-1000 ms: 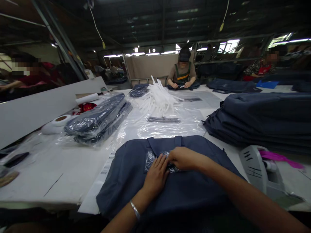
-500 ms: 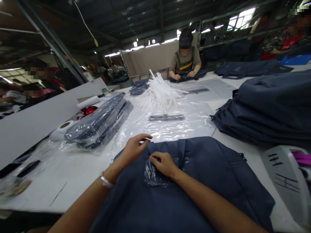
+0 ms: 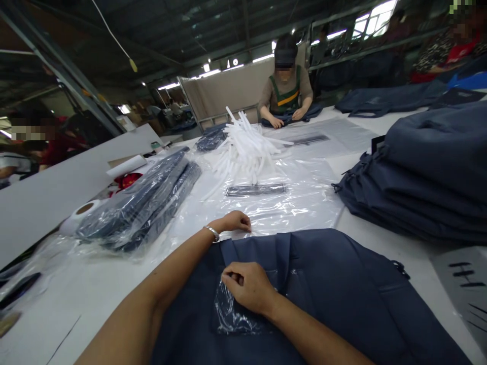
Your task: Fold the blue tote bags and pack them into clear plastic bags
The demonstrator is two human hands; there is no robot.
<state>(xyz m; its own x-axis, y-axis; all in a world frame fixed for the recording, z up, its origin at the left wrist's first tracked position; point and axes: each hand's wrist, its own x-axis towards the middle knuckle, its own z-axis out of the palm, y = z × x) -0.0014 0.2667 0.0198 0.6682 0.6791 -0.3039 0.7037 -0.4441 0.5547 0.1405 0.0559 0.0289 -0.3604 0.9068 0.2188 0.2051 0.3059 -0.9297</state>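
A dark blue fabric bag [image 3: 342, 284] lies flat in front of me, with a strap [image 3: 283, 261] near its far edge. On the bag is a small clear plastic packet [image 3: 232, 314]. My right hand [image 3: 249, 286] is closed over the packet's upper part, fingertips at its far left corner; what they pinch is hidden. My left hand [image 3: 236, 221] has reached just past the bag's far edge, over the near border of the clear plastic sheets [image 3: 300, 203]. Its fingers are curled together and point down at the plastic, and whatever is between them cannot be made out.
White strips [image 3: 249, 142] are heaped on the plastic. Wrapped dark blue bags [image 3: 140, 197] and a roll [image 3: 85, 209] lie at left, beside a low white partition [image 3: 34, 203]. Stacked dark blue bags [image 3: 429, 177] rise at right. A co-worker [image 3: 287, 83] handles dark fabric across the table.
My left hand has moved forward and right, past the bag's edge, and its fingers have curled in. My right hand stays over the packet. The view has shifted slightly.
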